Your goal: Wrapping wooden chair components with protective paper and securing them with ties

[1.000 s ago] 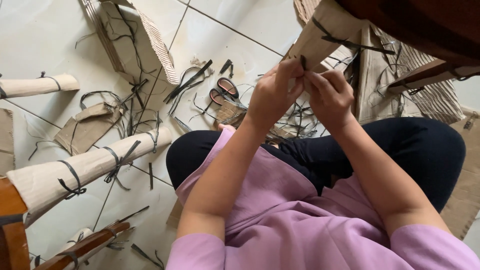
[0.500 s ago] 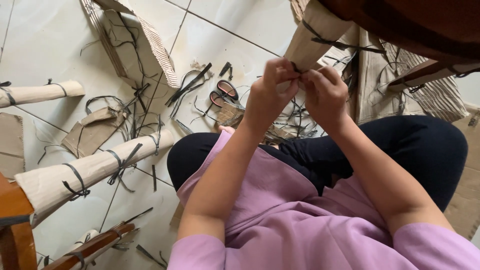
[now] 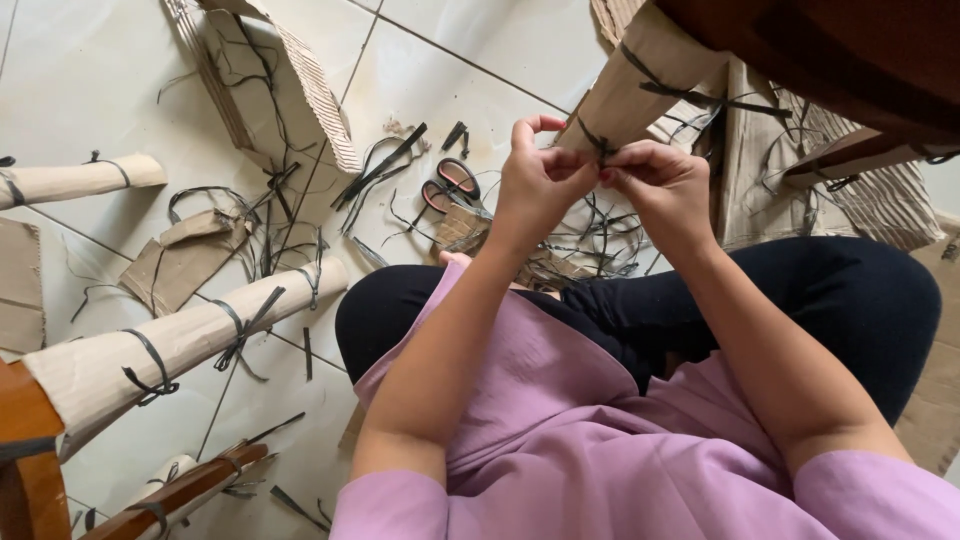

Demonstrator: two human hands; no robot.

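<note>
A black strap (image 3: 600,143) around the cardboard-wrapped chair leg (image 3: 640,85) was pinched by both hands, the left hand (image 3: 538,180) and right hand (image 3: 668,185) closed on it. Left of that leg, red-handled scissors (image 3: 450,185) lay on the tiled floor (image 3: 90,90).

The cardboard-wrapped furniture leg (image 3: 640,85) was a tapering wooden member sheathed in tan corrugated cardboard. It slanted down from the dark brown frame at the upper right toward the floor tiles, its lower end raised above them. A black strap (image 3: 690,92) crossed its upper part, with loose ends trailing to the right. A second black tie (image 3: 598,146) encircled the lower end, its knot standing proud of the cardboard at the leg's near face.
</note>
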